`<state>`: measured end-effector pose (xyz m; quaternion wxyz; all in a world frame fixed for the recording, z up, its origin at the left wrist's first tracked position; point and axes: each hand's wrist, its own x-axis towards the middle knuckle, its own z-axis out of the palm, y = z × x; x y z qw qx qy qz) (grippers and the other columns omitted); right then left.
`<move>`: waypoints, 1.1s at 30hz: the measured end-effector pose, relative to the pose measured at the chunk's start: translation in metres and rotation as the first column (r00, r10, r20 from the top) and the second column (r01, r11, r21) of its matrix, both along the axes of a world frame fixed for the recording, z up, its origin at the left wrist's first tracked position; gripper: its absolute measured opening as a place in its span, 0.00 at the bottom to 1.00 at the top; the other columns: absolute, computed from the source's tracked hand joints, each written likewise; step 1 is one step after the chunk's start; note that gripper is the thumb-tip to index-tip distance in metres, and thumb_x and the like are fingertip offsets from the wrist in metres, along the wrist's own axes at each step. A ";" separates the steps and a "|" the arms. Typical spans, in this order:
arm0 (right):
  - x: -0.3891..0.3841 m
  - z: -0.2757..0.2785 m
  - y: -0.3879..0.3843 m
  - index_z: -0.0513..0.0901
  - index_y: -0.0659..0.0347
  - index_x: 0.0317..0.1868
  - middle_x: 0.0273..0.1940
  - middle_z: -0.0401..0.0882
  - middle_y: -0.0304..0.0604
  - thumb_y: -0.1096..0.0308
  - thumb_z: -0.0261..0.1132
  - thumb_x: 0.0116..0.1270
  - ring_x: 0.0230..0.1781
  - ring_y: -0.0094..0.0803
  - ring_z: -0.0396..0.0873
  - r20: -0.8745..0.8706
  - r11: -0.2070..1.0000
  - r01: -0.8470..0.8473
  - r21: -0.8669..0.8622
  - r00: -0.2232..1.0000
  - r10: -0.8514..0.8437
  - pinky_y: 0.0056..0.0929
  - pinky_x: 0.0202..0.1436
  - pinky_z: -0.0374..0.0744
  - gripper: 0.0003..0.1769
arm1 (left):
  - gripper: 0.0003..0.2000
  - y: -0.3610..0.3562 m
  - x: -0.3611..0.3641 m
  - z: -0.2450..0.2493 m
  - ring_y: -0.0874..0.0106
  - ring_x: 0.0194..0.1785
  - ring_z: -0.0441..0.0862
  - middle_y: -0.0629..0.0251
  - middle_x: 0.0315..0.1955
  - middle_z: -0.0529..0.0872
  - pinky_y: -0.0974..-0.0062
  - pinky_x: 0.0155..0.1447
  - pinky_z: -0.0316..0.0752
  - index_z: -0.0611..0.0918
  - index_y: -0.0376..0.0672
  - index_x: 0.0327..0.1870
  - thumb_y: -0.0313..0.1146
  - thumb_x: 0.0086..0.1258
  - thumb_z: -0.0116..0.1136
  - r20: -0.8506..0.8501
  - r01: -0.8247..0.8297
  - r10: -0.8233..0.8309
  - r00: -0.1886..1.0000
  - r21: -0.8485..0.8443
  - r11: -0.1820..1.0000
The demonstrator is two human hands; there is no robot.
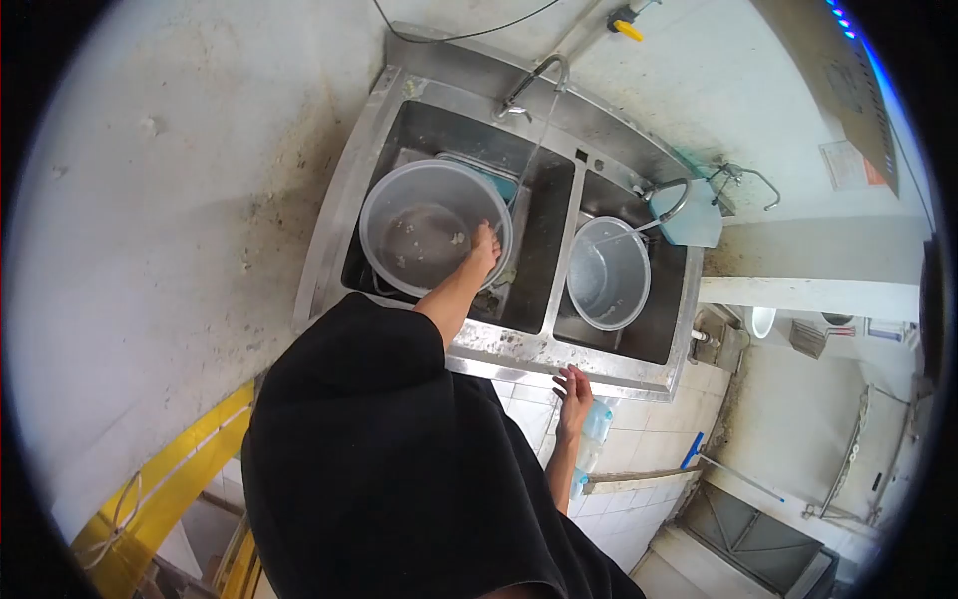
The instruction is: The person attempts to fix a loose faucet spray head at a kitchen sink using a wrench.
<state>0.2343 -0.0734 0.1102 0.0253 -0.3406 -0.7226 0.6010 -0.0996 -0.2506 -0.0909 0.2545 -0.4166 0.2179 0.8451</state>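
Observation:
My left hand (485, 246) reaches into a large grey tub (399, 225) in the left sink basin. Its fingers are curled close to the tub's right inner wall; what they hold, if anything, is hidden. Pale scraps lie on the tub's bottom. By the sink's front edge, my right hand (574, 391) hangs with its fingers apart and nothing in it. A smaller grey tub (609, 275) stands in the right basin, and water runs into it from the right faucet (675, 196).
The left faucet (539, 82) arches over the left basin, with a thin stream below it. A pale blue container (689, 215) stands at the sink's right back corner. Plastic bottles (596, 424) sit under the front edge. A blue squeegee (693, 451) is at the lower right.

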 end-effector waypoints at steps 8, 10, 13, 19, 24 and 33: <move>-0.152 -0.046 -0.052 0.78 0.60 0.63 0.51 0.85 0.43 0.56 0.63 0.77 0.49 0.30 0.84 -0.083 0.908 -0.356 -0.223 0.935 0.346 0.28 0.49 0.82 0.22 | 0.14 -0.040 -0.004 -0.030 0.66 0.38 0.80 0.57 0.43 0.81 0.69 0.35 0.76 0.72 0.42 0.62 0.35 0.80 0.48 -0.407 0.219 -0.351 0.843 -0.335 0.916; -0.198 -0.064 -0.075 0.77 0.61 0.64 0.53 0.85 0.45 0.54 0.63 0.77 0.51 0.33 0.84 -0.041 0.890 -0.295 -0.349 0.953 0.299 0.29 0.49 0.83 0.24 | 0.24 -0.078 0.003 -0.038 0.59 0.55 0.74 0.49 0.56 0.74 0.62 0.52 0.73 0.62 0.44 0.71 0.33 0.75 0.50 -0.389 0.240 -0.554 0.736 -0.616 0.751; -0.276 -0.125 -0.101 0.78 0.67 0.61 0.52 0.84 0.51 0.60 0.57 0.79 0.49 0.37 0.85 0.051 0.829 -0.144 -0.540 0.978 0.203 0.33 0.49 0.84 0.20 | 0.45 -0.141 0.018 0.036 0.54 0.84 0.44 0.45 0.81 0.48 0.60 0.83 0.45 0.42 0.48 0.83 0.38 0.71 0.56 -0.089 0.360 -0.814 0.574 -0.865 0.349; -0.393 -0.157 -0.141 0.78 0.74 0.54 0.47 0.85 0.57 0.80 0.52 0.76 0.47 0.46 0.87 0.007 0.560 0.116 -0.820 0.981 -0.192 0.47 0.52 0.90 0.12 | 0.34 -0.260 0.060 0.112 0.62 0.80 0.58 0.54 0.77 0.64 0.66 0.80 0.53 0.59 0.47 0.80 0.43 0.77 0.55 -0.304 0.132 -0.626 0.718 -0.824 0.551; -0.415 -0.117 -0.148 0.76 0.56 0.31 0.20 0.68 0.36 0.52 0.52 0.81 0.14 0.28 0.65 0.051 0.688 0.273 -0.672 0.944 -0.326 0.32 0.16 0.66 0.22 | 0.23 -0.287 0.080 0.134 0.68 0.71 0.70 0.59 0.65 0.78 0.70 0.75 0.60 0.72 0.45 0.71 0.39 0.79 0.55 -0.412 -0.048 -0.447 0.794 -0.775 0.630; -0.425 -0.074 -0.144 0.75 0.59 0.41 0.28 0.73 0.38 0.53 0.49 0.81 0.25 0.33 0.73 -0.171 0.867 0.083 -0.492 0.967 -0.190 0.34 0.30 0.73 0.19 | 0.26 -0.186 0.051 0.131 0.67 0.72 0.70 0.60 0.66 0.78 0.70 0.75 0.61 0.76 0.42 0.68 0.50 0.79 0.52 -0.349 0.046 -0.412 0.842 -0.714 0.699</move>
